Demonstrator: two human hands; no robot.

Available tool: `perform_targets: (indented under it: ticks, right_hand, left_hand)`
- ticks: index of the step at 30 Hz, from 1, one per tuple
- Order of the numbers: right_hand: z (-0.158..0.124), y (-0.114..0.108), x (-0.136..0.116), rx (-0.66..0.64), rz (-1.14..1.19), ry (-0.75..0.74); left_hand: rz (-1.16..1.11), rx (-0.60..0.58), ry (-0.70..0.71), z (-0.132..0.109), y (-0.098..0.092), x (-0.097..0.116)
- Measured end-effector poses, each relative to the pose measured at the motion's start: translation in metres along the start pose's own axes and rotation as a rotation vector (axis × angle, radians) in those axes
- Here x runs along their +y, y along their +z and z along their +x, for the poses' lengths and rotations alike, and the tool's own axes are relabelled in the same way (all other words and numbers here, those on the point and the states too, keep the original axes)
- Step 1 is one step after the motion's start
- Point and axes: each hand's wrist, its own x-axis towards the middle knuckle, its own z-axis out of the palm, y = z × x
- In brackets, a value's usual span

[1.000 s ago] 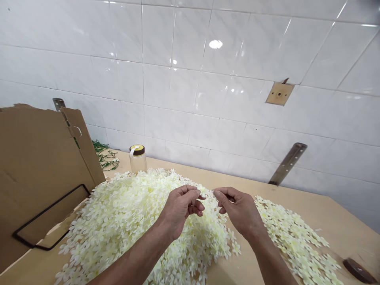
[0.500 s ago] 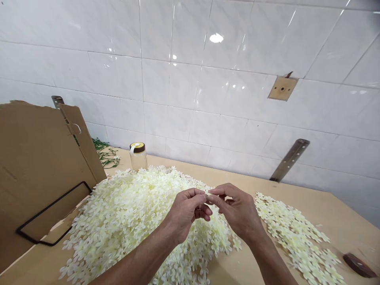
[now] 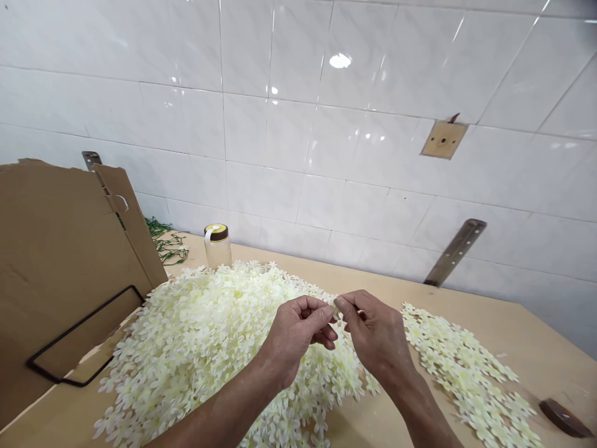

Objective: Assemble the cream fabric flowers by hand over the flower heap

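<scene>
Just right of the frame's centre, the left hand (image 3: pixel 297 339) and right hand (image 3: pixel 375 330) pinch, fingertips close together, at a mostly hidden pale piece (image 3: pixel 336 309), its axis unreadable, while the flower heap (image 3: pixel 219 330) spreads left and below, nearer the left grip.

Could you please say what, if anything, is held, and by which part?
The left hand and right hand seemingly pinch a small pale piece; gripped part unclear.
</scene>
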Motion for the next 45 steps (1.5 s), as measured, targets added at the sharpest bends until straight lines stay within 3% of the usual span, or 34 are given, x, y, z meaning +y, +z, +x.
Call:
perform_targets:
  ticks: [3,7,12,14,17,23,33,45]
  right_hand:
    - [0.0,-0.001,-0.001,-0.03,0.041,0.132]
    - [0.003,-0.003,0.003,-0.122,0.268,0.353]
    - [0.006,-0.005,0.014,-0.092,0.354,0.41]
    - [0.006,-0.003,0.016,-0.061,0.277,0.392]
    - [0.005,0.001,0.016,-0.033,0.184,0.248]
    - [0.0,0.005,0.006,-0.004,0.163,0.025]
    - [0.0,0.002,0.003,-0.049,0.252,0.103]
    - [-0.002,0.001,-0.004,0.02,0.026,0.046]
  left_hand:
    - [0.012,0.019,0.008,0.001,0.0,0.0]
    - [-0.02,0.034,0.014,0.004,-0.001,-0.001]
    - [-0.023,0.068,0.004,0.007,-0.005,0.0]
    - [-0.017,0.089,0.004,0.007,-0.005,0.002]
    - [-0.003,0.118,0.01,0.007,-0.006,0.004]
    - [0.033,0.12,-0.002,0.006,-0.004,0.003]
    - [-0.105,0.013,-0.015,0.004,-0.003,0.003]
    - [-0.089,-0.007,0.011,0.002,-0.001,0.0]
